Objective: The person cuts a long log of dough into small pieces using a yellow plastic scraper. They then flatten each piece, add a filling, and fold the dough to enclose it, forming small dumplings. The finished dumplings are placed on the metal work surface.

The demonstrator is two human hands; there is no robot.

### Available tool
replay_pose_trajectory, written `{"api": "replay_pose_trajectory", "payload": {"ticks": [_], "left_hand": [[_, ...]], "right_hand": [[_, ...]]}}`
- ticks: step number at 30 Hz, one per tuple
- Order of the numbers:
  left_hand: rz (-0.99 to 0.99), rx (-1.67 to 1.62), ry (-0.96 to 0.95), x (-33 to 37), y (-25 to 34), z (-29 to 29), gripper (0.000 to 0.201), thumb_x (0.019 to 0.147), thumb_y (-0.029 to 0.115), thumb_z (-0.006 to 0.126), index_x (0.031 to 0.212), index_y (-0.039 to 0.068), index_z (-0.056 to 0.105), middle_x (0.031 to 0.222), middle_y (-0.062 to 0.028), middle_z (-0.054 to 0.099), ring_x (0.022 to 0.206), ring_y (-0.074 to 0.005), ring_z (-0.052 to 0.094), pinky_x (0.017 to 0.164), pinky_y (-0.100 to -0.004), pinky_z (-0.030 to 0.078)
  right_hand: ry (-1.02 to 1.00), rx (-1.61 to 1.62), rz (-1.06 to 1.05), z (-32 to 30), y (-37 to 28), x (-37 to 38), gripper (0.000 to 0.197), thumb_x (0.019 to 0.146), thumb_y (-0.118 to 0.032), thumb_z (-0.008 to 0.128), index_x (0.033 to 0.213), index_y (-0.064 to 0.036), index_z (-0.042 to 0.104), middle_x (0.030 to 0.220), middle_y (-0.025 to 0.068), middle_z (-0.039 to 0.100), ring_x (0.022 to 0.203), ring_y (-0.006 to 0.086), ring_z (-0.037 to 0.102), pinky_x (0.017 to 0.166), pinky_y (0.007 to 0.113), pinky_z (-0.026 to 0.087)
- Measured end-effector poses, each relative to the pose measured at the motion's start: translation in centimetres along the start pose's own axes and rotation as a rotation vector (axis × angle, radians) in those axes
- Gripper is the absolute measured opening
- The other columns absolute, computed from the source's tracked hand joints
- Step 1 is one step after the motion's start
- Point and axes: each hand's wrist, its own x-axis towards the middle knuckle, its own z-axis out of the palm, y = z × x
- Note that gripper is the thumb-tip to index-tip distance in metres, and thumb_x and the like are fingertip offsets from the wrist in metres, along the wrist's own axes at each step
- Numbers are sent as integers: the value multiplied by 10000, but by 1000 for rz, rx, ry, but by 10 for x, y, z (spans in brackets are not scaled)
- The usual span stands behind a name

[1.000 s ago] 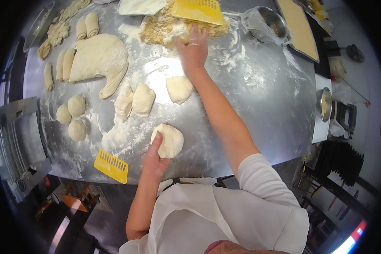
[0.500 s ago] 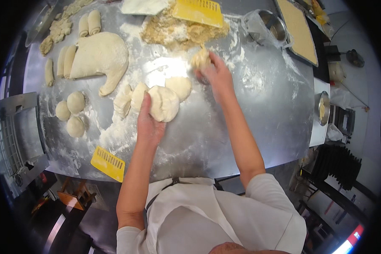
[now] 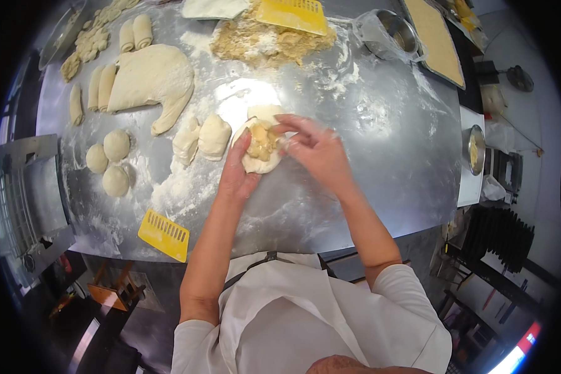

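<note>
Left hand [image 3: 235,177] grips the dough round [image 3: 260,166] at its left edge, thumb on top, palm under. Round is over the near-middle of the table [image 3: 386,156], partly covering a spare dough piece [image 3: 265,112]; can't tell if they touch. Filling [image 3: 262,142] sits on it, roughly centered. Right hand [image 3: 315,146] is at the round's right edge, fingers loosely bent, a bit blurred; can't tell if they pinch anything.

Step, my read: filling placement, round not yet closed. Next move calls for a cupped left palm and right fingers pressing filling in, rim clear for sealing. Bulk mix [image 3: 262,47] at far side, three balls [image 3: 116,145] at left.
</note>
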Motion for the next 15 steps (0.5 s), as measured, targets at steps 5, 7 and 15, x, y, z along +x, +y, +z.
{"api": "replay_pose_trajectory", "payload": {"ticks": [5, 7, 15], "left_hand": [[21, 99, -49, -21, 5, -7, 509, 1006, 218, 565, 1478, 89, 430, 1377, -116, 566, 1235, -249, 593, 1047, -407, 509], [76, 108, 20, -23, 2, -10, 500, 1006, 238, 586, 1463, 95, 441, 1356, -105, 572, 1207, -237, 601, 1012, -392, 520], [74, -30, 132, -28, 1, -42, 457, 1023, 298, 611, 1414, 90, 498, 1326, -82, 615, 1201, -241, 610, 1025, -414, 512]], "right_hand": [[-97, -409, -157, 20, 12, 0, 574, 818, -59, 759, 1370, -92, 605, 1011, 80, 571, 829, 187, 616, 748, 347, 534], [16, -529, -325, 39, 36, -1, 529, 823, -36, 726, 1338, -68, 610, 1013, 112, 570, 871, 250, 629, 758, 374, 536], [-185, -454, -233, 42, 8, 16, 379, 902, -75, 624, 1277, -27, 635, 1051, 138, 689, 912, 239, 698, 791, 347, 562]]}}
